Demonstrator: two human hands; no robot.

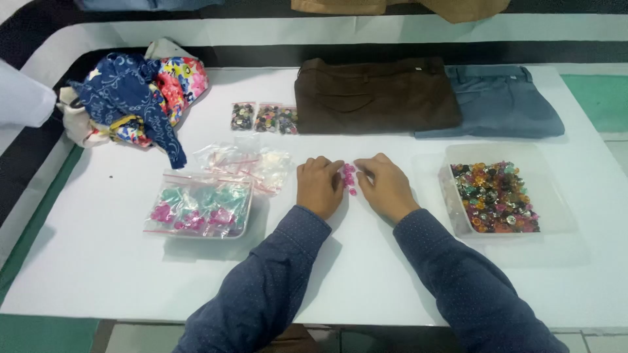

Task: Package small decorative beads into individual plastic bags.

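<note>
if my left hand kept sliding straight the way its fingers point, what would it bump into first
Probably the folded brown trousers at the table's far side. The left hand points up and slightly right, past the pink buttons beside its fingertips; the bare table lies between.

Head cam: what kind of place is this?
Likely a garment or tailoring workshop: a white worktable, folded trousers, a clear tub of mixed buttons. Both hands gather pink buttons.

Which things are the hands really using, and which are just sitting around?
In use:
- left hand and right hand, both touching the pink buttons
- clear tub of mixed buttons
- tray of bagged buttons
- empty little bags

Just lying about:
- brown trousers
- grey-blue trousers
- heap of patterned cloth
</note>
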